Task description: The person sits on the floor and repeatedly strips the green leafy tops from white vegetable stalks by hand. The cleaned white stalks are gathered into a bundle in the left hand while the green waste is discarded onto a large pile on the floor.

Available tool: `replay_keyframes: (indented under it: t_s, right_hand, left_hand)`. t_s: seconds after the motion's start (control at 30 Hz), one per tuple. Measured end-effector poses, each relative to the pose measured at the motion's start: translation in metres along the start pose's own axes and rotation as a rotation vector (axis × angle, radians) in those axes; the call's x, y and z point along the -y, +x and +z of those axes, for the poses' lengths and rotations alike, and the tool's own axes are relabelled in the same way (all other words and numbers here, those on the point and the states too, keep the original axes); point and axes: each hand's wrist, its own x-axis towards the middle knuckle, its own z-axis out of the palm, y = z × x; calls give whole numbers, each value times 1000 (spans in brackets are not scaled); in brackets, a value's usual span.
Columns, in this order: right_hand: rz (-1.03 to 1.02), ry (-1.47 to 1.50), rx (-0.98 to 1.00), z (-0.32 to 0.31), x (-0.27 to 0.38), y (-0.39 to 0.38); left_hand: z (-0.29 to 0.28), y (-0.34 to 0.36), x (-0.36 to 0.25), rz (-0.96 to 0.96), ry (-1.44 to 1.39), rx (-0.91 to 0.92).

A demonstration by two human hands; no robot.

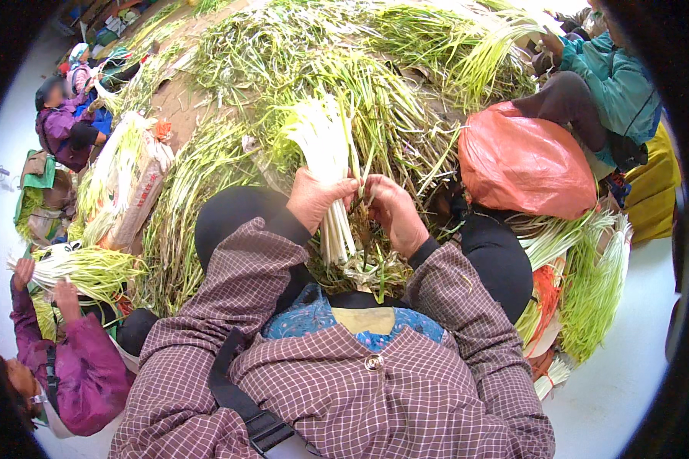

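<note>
My left hand (311, 200) is closed around a bunch of pale, whitish-green stalks (318, 138) that look like garlic shoots. The white lower ends (335, 237) stick out below the fist, pointing down at my lap. Just beside it, my right hand (396, 214) has its thumb and fingers pinched together on a thin single stalk (365, 172). Brown, withered strips hang beneath these fingers. The two hands nearly touch, with the left thumb reaching toward the right fingertips. Loose trimmings (371, 275) lie between my knees.
Heaps of green and dried stalks (283, 53) spread ahead. A red plastic bag (524, 164) sits by my right knee, near a person in a teal jacket (616, 84). Piled bunches (597, 291) lie at right. At left, a person in purple (80, 367) handles stalks.
</note>
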Motion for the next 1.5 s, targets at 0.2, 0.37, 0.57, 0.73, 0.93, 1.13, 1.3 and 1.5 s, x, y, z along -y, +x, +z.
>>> replay_keyframes:
  t_s: [0.2,0.37,0.57,0.73,0.93,1.13,1.3,1.5]
  right_hand:
    - [-17,-174,54,-12,-14,13]
    - [-46,-753,38,-69,-67,21]
    - [123,-1336,156,-133,-121,18]
    - [584,-2030,384,-200,-143,29]
    - [536,-2073,141,-148,-85,16]
    - [-223,-709,152,-41,-16,16]
    - [-83,-504,404,10,14,0]
    - [-154,-400,102,4,3,-1]
  left_hand:
    - [-2,-2,-4,20,11,-14]
    - [-12,6,-22,60,-64,-57]
    - [-28,8,-47,122,-289,-73]
    - [-40,12,-55,71,-378,-53]
    - [-43,8,-58,77,-394,-36]
    - [-31,6,-50,-2,-347,58]
    - [-21,3,-49,-20,-290,55]
    - [-17,4,-39,-5,-213,-28]
